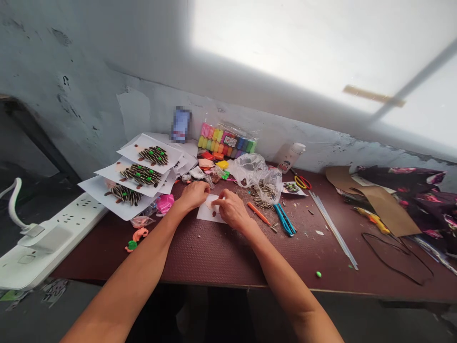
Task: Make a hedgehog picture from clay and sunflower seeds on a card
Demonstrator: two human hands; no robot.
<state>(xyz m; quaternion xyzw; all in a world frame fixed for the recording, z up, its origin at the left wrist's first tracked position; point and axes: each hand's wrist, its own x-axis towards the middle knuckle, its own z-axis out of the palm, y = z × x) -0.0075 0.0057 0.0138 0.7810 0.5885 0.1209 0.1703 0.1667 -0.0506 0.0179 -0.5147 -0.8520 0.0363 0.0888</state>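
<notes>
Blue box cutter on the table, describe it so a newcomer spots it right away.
On the dark red table, find the crumpled clear plastic bag near the striped seeds. The box cutter lies just on the near side of that bag, slanting toward the table's front edge. It is bright blue with a dark strip, unlike the slimmer orange tool to its left.

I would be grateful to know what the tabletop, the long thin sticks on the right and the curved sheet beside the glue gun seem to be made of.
Tabletop: probably vinyl or laminate, since its dark red surface shows a fine embossed texture.
Sticks: likely plastic or hot glue, smooth and translucent whitish.
Sheet: apparently matte brown kraft paper or thin card, plain and gently curved.
</notes>
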